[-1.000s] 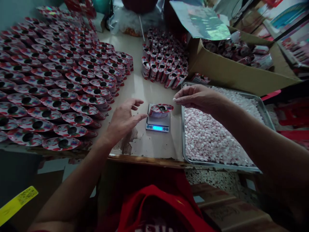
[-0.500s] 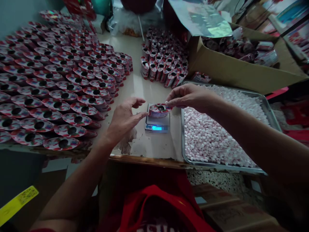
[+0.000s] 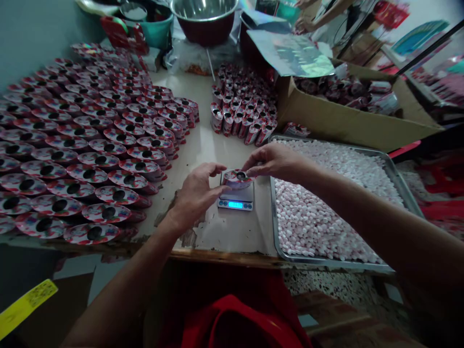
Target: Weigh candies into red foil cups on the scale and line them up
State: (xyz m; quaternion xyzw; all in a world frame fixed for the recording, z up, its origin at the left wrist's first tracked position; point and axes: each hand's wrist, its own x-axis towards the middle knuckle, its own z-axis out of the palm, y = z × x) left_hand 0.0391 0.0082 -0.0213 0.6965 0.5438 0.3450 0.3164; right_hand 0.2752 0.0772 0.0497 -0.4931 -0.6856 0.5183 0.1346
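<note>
A small printed packet (image 3: 237, 181) with a dark round hole in its top stands on a pocket scale (image 3: 236, 197) with a lit blue display. The thumb and fingers of my left hand (image 3: 197, 191) close round the packet's left end. My right hand (image 3: 275, 162) has its fingertips pinched together at the packet's right rim, beside the hole. Whether a piece sits between those fingertips is too small to tell. Right of the scale lies a metal tray (image 3: 274, 227) full of small white candy-like pieces (image 3: 319, 217).
Rows of similar holed packets (image 3: 90, 159) cover the table's left side. Smaller upright packs (image 3: 242, 106) stand behind the scale. At the back right is a cardboard box (image 3: 348, 116) of wrapped packs. A metal bowl (image 3: 205, 24) and another person's hand (image 3: 306, 24) appear farther back.
My left hand has come in closer round the packet's left end. My right fingertips have lowered onto its right rim. The view has tilted upward, and the scale's digits now show.
</note>
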